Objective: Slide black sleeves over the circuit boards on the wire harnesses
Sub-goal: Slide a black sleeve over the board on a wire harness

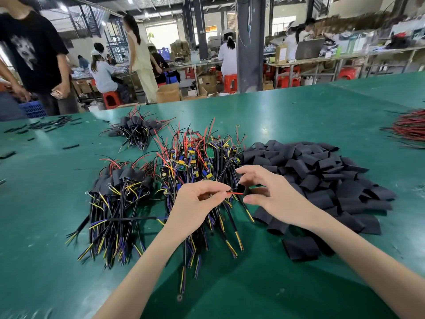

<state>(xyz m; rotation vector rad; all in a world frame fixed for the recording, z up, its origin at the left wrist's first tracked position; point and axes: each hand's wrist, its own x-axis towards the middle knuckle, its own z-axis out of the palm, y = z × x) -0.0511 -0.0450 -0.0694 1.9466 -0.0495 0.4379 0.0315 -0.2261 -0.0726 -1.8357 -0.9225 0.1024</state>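
My left hand (195, 203) pinches the red and black wire ends (236, 193) of a harness above the middle pile. My right hand (273, 194) holds a black sleeve (242, 188) open at its mouth, and the wire tips point into it. The pile of bare harnesses with circuit boards (197, 157) lies just behind my hands. A heap of loose black sleeves (322, 176) spreads on the right. A bundle of sleeved harnesses (119, 187) lies on the left, and a smaller sleeved bundle (135, 130) sits farther back.
The green table (287, 116) stretches far ahead. Short black tube pieces (46, 125) are scattered at the far left. A bunch of red and black wires (409, 127) lies at the right edge. A person in a black shirt (34, 54) stands at the table's far left corner.
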